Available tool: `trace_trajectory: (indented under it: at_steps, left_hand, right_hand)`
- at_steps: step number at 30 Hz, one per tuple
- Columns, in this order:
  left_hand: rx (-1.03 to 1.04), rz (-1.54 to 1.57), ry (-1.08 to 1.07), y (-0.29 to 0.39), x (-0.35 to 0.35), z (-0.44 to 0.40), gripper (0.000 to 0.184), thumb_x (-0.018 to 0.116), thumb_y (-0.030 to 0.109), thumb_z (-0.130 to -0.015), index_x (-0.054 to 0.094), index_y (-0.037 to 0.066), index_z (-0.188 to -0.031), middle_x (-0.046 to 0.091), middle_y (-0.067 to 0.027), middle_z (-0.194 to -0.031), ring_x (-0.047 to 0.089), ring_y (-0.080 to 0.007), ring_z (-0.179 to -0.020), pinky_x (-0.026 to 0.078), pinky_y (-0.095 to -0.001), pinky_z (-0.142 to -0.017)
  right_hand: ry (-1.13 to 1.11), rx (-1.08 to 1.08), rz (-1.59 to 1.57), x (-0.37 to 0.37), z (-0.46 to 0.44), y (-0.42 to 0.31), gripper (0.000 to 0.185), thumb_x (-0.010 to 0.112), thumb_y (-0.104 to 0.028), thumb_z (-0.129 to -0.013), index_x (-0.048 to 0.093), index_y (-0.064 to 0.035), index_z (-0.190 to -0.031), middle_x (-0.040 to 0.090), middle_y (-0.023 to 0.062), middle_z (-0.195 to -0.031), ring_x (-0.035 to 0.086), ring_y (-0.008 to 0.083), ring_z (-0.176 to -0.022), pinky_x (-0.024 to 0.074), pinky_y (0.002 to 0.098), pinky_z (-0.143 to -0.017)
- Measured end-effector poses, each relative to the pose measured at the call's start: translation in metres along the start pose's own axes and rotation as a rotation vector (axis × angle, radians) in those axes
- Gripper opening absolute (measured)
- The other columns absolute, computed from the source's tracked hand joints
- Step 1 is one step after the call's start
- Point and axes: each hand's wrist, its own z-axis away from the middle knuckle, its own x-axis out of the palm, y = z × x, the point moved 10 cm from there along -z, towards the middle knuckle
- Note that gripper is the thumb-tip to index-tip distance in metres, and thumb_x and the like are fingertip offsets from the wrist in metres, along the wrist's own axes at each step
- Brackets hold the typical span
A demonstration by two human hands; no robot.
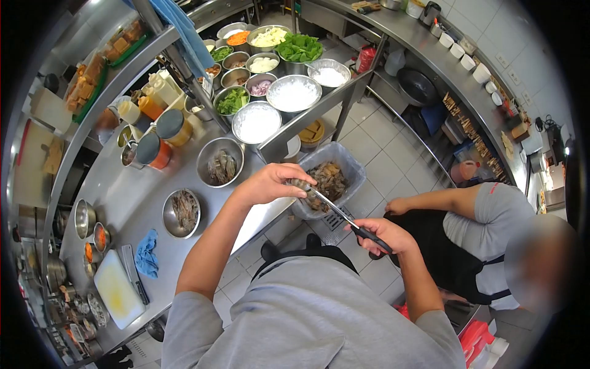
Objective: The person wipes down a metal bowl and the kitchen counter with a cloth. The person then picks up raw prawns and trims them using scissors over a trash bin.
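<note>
My left hand [276,183] is closed around a raw grey shrimp [299,184], pinching it between thumb and fingers. My right hand [388,236] grips the black handle of a knife [334,205], and its narrow blade reaches to the shrimp. Below the blade stands a bin [358,175] with a clear plastic liner, filled with brownish shrimp pieces or shells; which of the two I cannot tell. On the steel counter to my left, one metal bowl [200,149] holds grey shrimp, and a second metal bowl [167,222] holds more shrimp or shells.
A white cutting board [118,289], a large knife [133,275] and a blue cloth [147,253] lie on the counter [98,190]. Metal bowls of vegetables and white powder [294,93] stand ahead. A co-worker [467,246] in a black apron stands close on my right.
</note>
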Motion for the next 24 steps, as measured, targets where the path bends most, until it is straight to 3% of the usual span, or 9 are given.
trace_trajectory:
  at_steps: [5, 7, 17, 19, 24]
  left_hand:
    - [-0.128, 0.245, 0.083, -0.022, -0.003, 0.004, 0.029, 0.074, 0.002, -0.086, 0.069, 0.002, -0.115, 0.068, -0.0027, -0.102, 0.064, -0.01, -0.092, 0.053, -0.0259, -0.084]
    - [-0.136, 0.376, 0.096, -0.023, -0.005, 0.006, 0.028, 0.072, 0.003, -0.089, 0.068, 0.002, -0.116, 0.069, -0.0016, -0.103, 0.063, -0.0085, -0.093, 0.052, -0.0259, -0.084]
    - [-0.103, 0.411, 0.109, -0.023, -0.005, 0.005, 0.027, 0.07, 0.006, -0.091, 0.068, 0.003, -0.118, 0.068, -0.0013, -0.104, 0.062, -0.008, -0.093, 0.05, -0.0245, -0.083]
    - [-0.106, 0.244, 0.073, -0.019, -0.004, 0.004, 0.026, 0.071, 0.007, -0.091, 0.069, 0.003, -0.117, 0.067, -0.0009, -0.102, 0.062, -0.0087, -0.092, 0.05, -0.0248, -0.083]
    - [-0.109, 0.186, 0.036, -0.012, -0.003, 0.0, 0.025, 0.072, 0.008, -0.09, 0.07, 0.003, -0.115, 0.066, -0.0017, -0.1, 0.063, -0.0103, -0.091, 0.051, -0.0254, -0.082]
  right_hand:
    - [-0.039, -0.042, 0.018, -0.002, 0.003, -0.002, 0.068, 0.072, -0.012, -0.078, 0.048, -0.0058, -0.141, 0.05, -0.0013, -0.089, 0.05, 0.0076, -0.066, 0.0448, 0.0214, -0.059]
    - [-0.129, -0.03, 0.09, 0.0, 0.003, 0.005, 0.065, 0.071, -0.022, -0.089, 0.043, -0.0104, -0.146, 0.048, -0.0017, -0.096, 0.051, 0.008, -0.08, 0.0468, 0.023, -0.066]
    - [-0.163, -0.078, 0.055, 0.006, 0.001, -0.001, 0.07, 0.071, -0.031, -0.089, 0.04, -0.0066, -0.147, 0.047, -0.0023, -0.094, 0.048, 0.0083, -0.08, 0.0449, 0.0231, -0.067]
    - [-0.184, -0.067, 0.041, 0.005, 0.001, 0.001, 0.069, 0.07, -0.028, -0.089, 0.04, -0.0064, -0.147, 0.047, -0.0022, -0.093, 0.048, 0.0083, -0.077, 0.0434, 0.0224, -0.064]
    - [-0.207, -0.085, -0.034, 0.01, 0.001, -0.002, 0.066, 0.067, -0.02, -0.087, 0.041, -0.0062, -0.146, 0.047, -0.002, -0.092, 0.047, 0.0084, -0.075, 0.0423, 0.022, -0.061]
